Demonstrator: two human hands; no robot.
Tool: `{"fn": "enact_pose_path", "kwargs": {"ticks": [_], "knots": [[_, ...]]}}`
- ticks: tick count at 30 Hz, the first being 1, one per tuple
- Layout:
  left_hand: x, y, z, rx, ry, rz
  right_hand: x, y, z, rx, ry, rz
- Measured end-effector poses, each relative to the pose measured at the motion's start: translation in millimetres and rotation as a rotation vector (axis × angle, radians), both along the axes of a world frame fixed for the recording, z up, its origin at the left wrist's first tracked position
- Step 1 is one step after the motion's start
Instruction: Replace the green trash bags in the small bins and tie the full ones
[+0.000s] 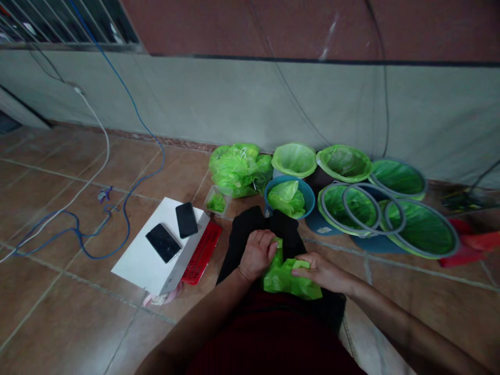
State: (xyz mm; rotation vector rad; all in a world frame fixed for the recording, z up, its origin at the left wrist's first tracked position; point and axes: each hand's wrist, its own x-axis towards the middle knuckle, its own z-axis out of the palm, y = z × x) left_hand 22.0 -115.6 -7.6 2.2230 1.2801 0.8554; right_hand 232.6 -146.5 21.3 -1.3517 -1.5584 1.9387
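A bunched green plastic bag [291, 281] lies across my lap between my hands. My left hand [258, 254] is closed, pinching its upper left part near the knees. On the other side, my right hand [318, 272] grips the bag's right part between thumb and fingers. Just beyond my knees stands a blue bucket [312, 195] with a crumpled green bag [287, 199] inside. To its right are several bins lined with green bags, among them a front bin [332, 205] and a right-hand bin [422, 226]. Two loose grey rings [365, 186] rest across the front bins.
A heap of green bags [238, 166] sits by the wall, near a small clear tub [222, 211] of green scraps. At left, a white box [136, 265] carries two phones, beside a red keyboard [203, 255]. Blue cable [127, 229] loops over the tiles. Something red [469, 242] lies far right.
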Motion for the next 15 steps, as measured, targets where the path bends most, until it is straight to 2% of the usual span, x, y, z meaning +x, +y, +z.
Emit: {"fn": "enact_pose_path", "kwargs": {"ticks": [6, 11, 15], "knots": [[-0.6, -0.8, 0.7, 0.007, 0.001, -0.002, 4.9, -5.9, -4.7, 0.027, -0.036, -0.026], [-0.3, 0.4, 0.8, 0.006, 0.007, -0.007, 7.3, -11.1, -9.0, -0.028, -0.013, -0.086], [-2.8, -0.6, 9.5, -0.026, -0.014, -0.017, 6.4, -8.6, 0.8, -0.016, -0.041, -0.025]]}}
